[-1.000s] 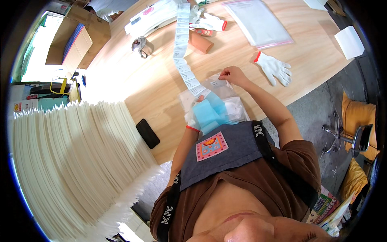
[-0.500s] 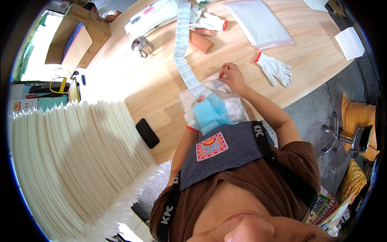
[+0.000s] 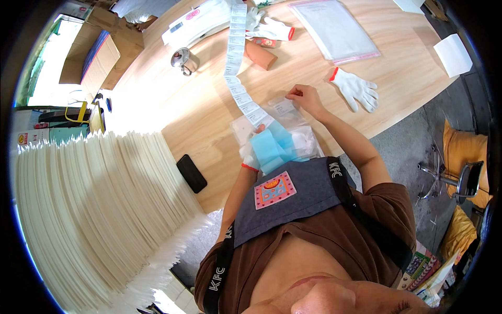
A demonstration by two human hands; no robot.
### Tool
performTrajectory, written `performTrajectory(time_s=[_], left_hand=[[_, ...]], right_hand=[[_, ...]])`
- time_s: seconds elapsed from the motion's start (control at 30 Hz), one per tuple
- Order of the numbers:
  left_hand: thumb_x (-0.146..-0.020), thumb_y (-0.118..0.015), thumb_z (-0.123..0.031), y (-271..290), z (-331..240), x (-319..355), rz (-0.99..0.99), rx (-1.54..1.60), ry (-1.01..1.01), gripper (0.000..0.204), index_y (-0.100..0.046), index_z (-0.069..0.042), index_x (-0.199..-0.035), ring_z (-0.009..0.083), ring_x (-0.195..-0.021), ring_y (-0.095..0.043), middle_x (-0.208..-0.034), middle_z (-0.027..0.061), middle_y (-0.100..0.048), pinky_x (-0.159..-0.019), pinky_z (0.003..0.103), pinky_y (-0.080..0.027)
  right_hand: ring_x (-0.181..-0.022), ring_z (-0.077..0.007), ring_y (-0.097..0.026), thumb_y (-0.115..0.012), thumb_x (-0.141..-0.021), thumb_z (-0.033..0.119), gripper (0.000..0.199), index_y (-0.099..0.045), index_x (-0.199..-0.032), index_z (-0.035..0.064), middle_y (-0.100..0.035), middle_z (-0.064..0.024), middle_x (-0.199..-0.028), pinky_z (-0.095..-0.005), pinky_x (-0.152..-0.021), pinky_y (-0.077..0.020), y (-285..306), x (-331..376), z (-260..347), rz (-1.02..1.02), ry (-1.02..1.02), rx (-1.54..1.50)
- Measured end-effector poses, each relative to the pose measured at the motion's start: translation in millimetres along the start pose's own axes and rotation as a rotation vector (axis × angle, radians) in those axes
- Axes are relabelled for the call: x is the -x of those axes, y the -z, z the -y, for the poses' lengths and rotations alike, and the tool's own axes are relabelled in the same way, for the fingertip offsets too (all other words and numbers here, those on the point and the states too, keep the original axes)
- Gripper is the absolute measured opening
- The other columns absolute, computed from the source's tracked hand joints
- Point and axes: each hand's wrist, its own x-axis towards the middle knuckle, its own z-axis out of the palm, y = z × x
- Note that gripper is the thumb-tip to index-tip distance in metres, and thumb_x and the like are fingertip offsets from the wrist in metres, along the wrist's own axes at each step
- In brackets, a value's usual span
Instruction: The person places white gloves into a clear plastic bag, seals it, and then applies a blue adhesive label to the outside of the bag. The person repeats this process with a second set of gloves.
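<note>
Head view: left hand [image 3: 251,155], in a white glove with a red cuff, is closed on a folded light-blue cloth [image 3: 275,147] at the near table edge; the bare right hand [image 3: 306,97] reaches forward, fingertips pinched on a clear plastic bag [image 3: 286,110] lying flat on the wooden table [image 3: 172,110]. Cloth: soft, pale blue, lying over more clear bags, just beside the end of a long white label strip [image 3: 235,57]. Also present: loose white glove [image 3: 356,89] to the right, black phone [image 3: 191,173] to the left.
</note>
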Motion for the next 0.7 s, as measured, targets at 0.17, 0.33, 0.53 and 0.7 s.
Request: performTrajectory(time_s=[0.17, 0.33, 0.53, 0.7], left_hand=[[-0.085, -0.060, -0.025, 7, 2, -3, 0.019, 0.026, 0.029, 0.025, -0.054, -0.007, -0.103, 0.0175, -0.072, -0.060, -0.085, 0.0037, -0.060, -0.062, 0.032, -0.053], [-0.087, -0.057, -0.024, -7, -3, 12, -0.034, 0.031, -0.024, 0.029, -0.052, -0.006, -0.109, 0.0189, -0.079, -0.061, -0.091, 0.0061, -0.060, -0.068, 0.033, -0.053], [-0.086, -0.059, -0.025, -56, -32, 48, -0.042, -0.115, -0.210, 0.034, -0.053, -0.003, -0.111, 0.0166, -0.077, -0.061, -0.090, 0.0065, -0.061, -0.066, 0.030, -0.052], [-0.085, -0.060, -0.021, -31, -26, 32, -0.032, -0.275, -0.264, 0.032, -0.054, -0.001, -0.109, 0.0131, -0.075, -0.060, -0.091, 0.0059, -0.061, -0.062, 0.025, -0.050]], right_hand=[[-0.063, -0.0172, -0.056, -0.070, -0.072, 0.015, 0.014, -0.066, -0.079, 0.0034, -0.060, -0.0075, -0.074, -0.0290, -0.059, -0.0460, 0, 5, 0, -0.089, 0.234, 0.238], [-0.071, -0.0204, -0.057, -0.070, -0.071, 0.021, 0.015, -0.067, -0.077, 0.0073, -0.059, -0.0066, -0.075, -0.0321, -0.063, -0.0459, 12, 17, 25, -0.121, 0.225, 0.249], [-0.078, -0.0205, -0.059, -0.068, -0.074, 0.021, 0.014, -0.066, -0.076, 0.0077, -0.063, -0.0068, -0.082, -0.0334, -0.067, -0.0467, 20, 38, 24, -0.072, 0.527, 0.102], [-0.074, -0.0206, -0.061, -0.065, -0.077, 0.019, 0.012, -0.065, -0.080, 0.0073, -0.065, -0.0075, -0.079, -0.0318, -0.068, -0.0470, 21, 68, 28, 0.645, 0.434, 0.114]])
